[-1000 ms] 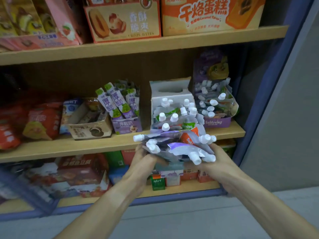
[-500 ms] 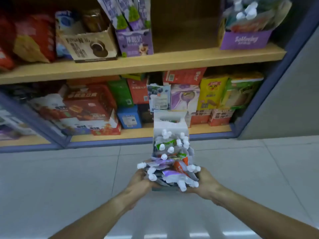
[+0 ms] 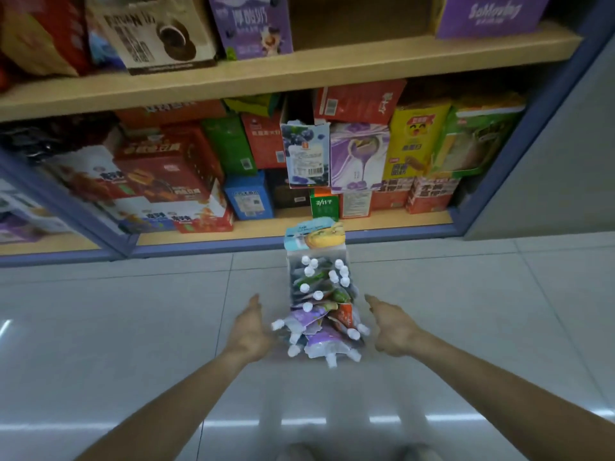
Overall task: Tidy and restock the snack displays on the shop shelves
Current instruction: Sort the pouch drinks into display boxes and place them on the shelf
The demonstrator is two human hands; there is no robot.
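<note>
A white display box [image 3: 315, 240] crammed with spouted snack pouches [image 3: 321, 322], white caps up, stands on the tiled floor in front of the bottom shelf. My left hand [image 3: 250, 327] hovers just left of it, fingers straight, holding nothing, its palm close to the spilling pouches. On the other side my right hand [image 3: 392, 326] is a short gap from the box, fingers relaxed and empty. Several purple and orange pouches hang over the box's near edge.
The middle shelf [image 3: 332, 66] shows a bare gap [image 3: 361, 23] between a purple milk box [image 3: 254, 23] and a purple SoMoving box [image 3: 492, 15]. The bottom shelf [image 3: 266, 232] is packed with snack cartons. Grey floor tiles [image 3: 116, 327] stretch around the box.
The box of pouches came off the middle shelf, went down to the floor, and both hands let go of it. The view tilted downward.
</note>
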